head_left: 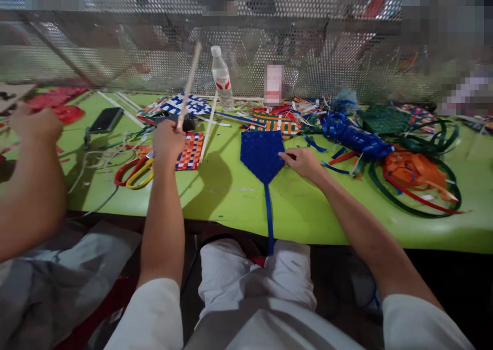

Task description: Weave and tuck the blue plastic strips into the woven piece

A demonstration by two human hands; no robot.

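Note:
My left hand (168, 138) is closed around a thin pale stick (189, 85) that points up and away from me. Just past it lies a red, white and blue woven square (191, 152), and scissors (137, 174) with red and yellow handles rest beside my wrist. With fingertips pinched together, my right hand (304, 161) grips the right edge of a blue woven piece (262, 155) shaped like a pointed pennant. From its tip a narrow blue strip (269, 216) runs down over the table's front edge.
A water bottle (222, 78) stands near the perforated metal screen (154, 52). A phone (106, 120) lies at left, near another person's hand (36, 124). Blue strip bundles (356, 137) and orange strips (416, 170) lie at right on the green table (308, 211).

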